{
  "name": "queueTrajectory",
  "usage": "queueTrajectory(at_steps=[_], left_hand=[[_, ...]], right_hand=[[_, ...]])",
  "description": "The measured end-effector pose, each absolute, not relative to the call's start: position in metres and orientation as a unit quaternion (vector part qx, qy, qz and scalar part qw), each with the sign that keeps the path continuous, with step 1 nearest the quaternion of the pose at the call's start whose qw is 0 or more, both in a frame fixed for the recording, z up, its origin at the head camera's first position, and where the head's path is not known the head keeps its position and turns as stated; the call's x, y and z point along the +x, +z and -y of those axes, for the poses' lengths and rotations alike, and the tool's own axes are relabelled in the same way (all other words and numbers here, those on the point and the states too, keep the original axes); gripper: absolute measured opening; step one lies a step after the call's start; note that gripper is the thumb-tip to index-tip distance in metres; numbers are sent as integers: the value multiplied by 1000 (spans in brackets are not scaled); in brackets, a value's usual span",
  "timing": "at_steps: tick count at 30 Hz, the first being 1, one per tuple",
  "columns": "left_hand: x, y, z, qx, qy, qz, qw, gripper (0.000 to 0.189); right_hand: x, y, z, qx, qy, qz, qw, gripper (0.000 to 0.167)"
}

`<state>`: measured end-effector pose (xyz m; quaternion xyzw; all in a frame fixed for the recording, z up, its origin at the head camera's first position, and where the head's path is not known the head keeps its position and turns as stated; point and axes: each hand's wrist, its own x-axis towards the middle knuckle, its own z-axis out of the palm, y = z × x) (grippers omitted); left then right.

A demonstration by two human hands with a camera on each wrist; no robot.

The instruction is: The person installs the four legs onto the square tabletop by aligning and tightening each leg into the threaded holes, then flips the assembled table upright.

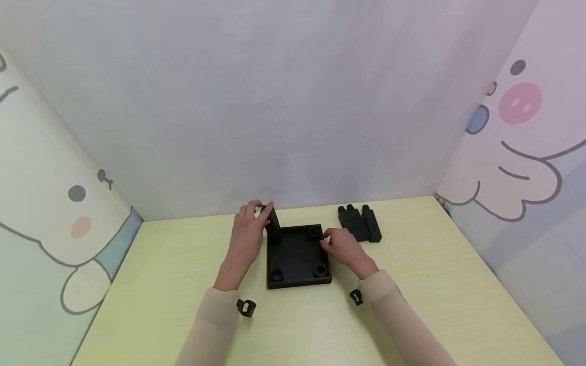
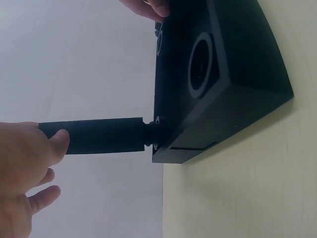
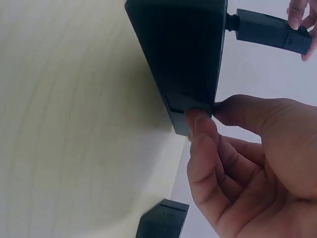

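A black square tabletop [image 1: 297, 256] with a raised rim lies underside up on the table, a round socket near each corner. My left hand [image 1: 246, 231] pinches the upper end of a black table leg [image 1: 273, 223], which stands upright at the back left corner. In the left wrist view, the leg's narrow neck [image 2: 149, 134] meets the socket there; part of the neck still shows. At the tabletop's right side, my right hand [image 1: 345, 247] pinches the rim between thumb and fingers, as the right wrist view shows with the rim [image 3: 198, 106].
Three more black legs [image 1: 372, 223] lie side by side at the back right, beyond my right hand. A pale wall [image 1: 293, 127] rises behind the light wooden table [image 1: 183, 264], and panels with cartoon prints stand on both sides.
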<state>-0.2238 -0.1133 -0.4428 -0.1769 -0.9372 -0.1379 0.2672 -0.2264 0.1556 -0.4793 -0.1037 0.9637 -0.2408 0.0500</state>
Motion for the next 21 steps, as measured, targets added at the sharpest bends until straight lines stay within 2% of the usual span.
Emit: queueTrajectory(at_steps=[8, 13, 21], left_hand=[[-225, -441, 113, -190, -147, 936, 256, 45], [-226, -436, 109, -197, -160, 934, 252, 39], [-226, -430, 107, -196, -114, 938, 261, 36]], right_hand=[[-222, -482, -145, -103, -219, -970, 20, 14], [-217, -482, -140, -114, -192, -975, -13, 15], [-215, -485, -139, -113, -179, -977, -31, 15]])
